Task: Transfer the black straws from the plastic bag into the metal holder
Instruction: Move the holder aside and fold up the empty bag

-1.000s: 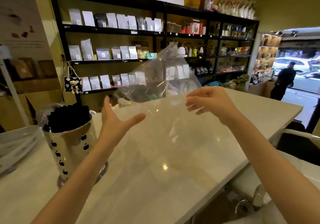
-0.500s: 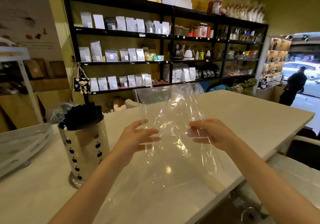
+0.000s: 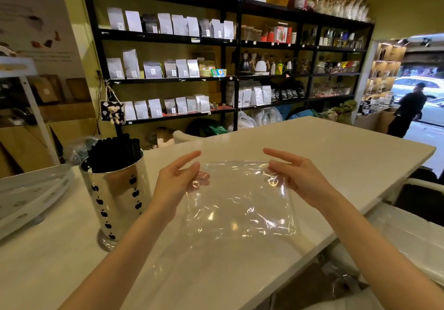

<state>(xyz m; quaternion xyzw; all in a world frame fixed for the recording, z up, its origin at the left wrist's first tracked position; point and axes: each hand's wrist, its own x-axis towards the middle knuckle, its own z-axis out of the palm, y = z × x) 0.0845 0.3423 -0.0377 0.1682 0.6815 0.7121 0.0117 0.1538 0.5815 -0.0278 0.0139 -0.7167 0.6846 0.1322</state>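
A bundle of black straws (image 3: 113, 152) stands upright in the shiny metal holder (image 3: 116, 201), which has black apple-shaped cut-outs and sits at the left of the white counter (image 3: 324, 148). The clear plastic bag (image 3: 240, 204) is empty and held folded flat just above the counter in front of me. My left hand (image 3: 179, 180) pinches its upper left corner. My right hand (image 3: 296, 177) pinches its upper right corner, index finger stretched out.
A white tray (image 3: 31, 194) lies at the counter's far left. Black shelves (image 3: 237, 74) with pouches, kettles and jars fill the back wall. A person in black (image 3: 407, 111) stands at the doorway on the right. The counter's front edge runs diagonally at lower right.
The bag came down from a raised, billowing position and now hangs as a shorter flat sheet between both hands, low over the counter. My left hand, open a second ago, now grips it.
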